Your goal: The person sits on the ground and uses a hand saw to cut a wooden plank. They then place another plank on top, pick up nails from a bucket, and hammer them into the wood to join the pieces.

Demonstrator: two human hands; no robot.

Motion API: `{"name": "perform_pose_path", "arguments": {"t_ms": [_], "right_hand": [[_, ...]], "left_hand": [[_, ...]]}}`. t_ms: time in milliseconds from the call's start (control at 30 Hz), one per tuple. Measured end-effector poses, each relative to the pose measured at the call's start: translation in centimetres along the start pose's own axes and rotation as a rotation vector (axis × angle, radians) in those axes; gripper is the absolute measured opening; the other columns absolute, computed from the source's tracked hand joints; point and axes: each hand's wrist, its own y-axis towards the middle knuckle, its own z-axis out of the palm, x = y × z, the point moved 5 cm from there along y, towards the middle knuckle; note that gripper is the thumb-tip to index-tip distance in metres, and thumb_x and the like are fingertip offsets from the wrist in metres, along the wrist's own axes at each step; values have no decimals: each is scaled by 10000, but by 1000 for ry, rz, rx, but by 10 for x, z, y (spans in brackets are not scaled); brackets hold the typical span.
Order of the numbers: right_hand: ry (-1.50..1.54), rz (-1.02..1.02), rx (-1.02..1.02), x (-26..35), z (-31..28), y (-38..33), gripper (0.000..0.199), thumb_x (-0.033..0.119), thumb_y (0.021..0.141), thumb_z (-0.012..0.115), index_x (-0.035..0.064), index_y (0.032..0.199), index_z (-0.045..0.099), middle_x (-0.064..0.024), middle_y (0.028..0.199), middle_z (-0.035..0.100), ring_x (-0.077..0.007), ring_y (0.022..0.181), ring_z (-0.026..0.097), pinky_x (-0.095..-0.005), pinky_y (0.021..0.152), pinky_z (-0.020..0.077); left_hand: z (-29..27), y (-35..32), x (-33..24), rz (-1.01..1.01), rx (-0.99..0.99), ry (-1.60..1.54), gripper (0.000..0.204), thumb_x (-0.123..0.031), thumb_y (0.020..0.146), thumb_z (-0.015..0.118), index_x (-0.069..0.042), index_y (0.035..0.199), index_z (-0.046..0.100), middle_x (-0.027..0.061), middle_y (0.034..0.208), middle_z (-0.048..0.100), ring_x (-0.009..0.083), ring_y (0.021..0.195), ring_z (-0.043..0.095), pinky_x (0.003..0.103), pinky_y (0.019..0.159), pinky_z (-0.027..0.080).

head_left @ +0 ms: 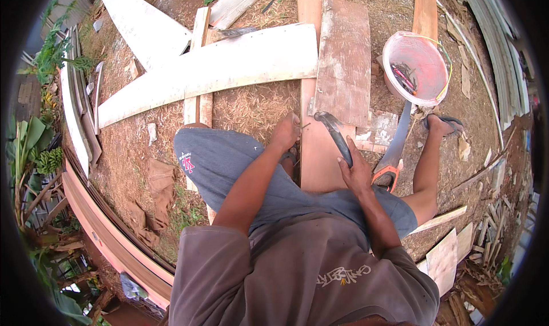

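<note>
My right hand (358,173) grips the dark handle of a hammer (337,138). The hammer's head lies over a reddish plank, beside the near end of a weathered board (343,63). At the plank's left edge my left hand (286,130) is closed, fingertips together. A thin dark nail (306,125) appears to stick out from those fingers over the plank (323,160). To the right of my right hand, a handsaw (393,149) with an orange handle leans by my leg, its blade pointing away toward a bucket.
A pinkish-white bucket (390,86) with loose metal pieces and tools inside stands at the right. Long white-painted boards (251,60) cross at the upper left. Wood shavings cover the ground. Stacked planks (108,234) run along the left, and scrap wood (443,260) lies lower right.
</note>
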Motion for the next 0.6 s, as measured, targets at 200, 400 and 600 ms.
{"name": "perform_pose_path", "arguments": {"t_ms": [200, 400, 600], "right_hand": [[314, 443, -110, -46, -31, -7, 506, 83, 929, 627, -30, 1411, 520, -130, 1106, 657, -187, 934, 625, -329, 852, 512], [496, 485, -261, -58, -54, -5, 538, 104, 934, 661, -23, 1435, 511, -8, 920, 577, -94, 795, 528, -273, 724, 475], [502, 477, -264, -39, -64, -22, 532, 141, 939, 671, -16, 1426, 529, -13, 948, 600, -99, 791, 541, -280, 736, 480]], "left_hand": [[-11, 9, 4, 65, -1, -140, 224, -72, 949, 606, 1, 1161, 600, 135, 955, 736, 199, 832, 724, 342, 783, 553], [-11, 26, -52, 312, -142, -417, 216, -123, 975, 607, 19, 1134, 637, 169, 1049, 748, 254, 961, 724, 359, 853, 537], [5, 26, -63, 410, -186, -239, 194, -173, 965, 640, 9, 1021, 678, 243, 1330, 640, 336, 1235, 627, 388, 1025, 478]]}}
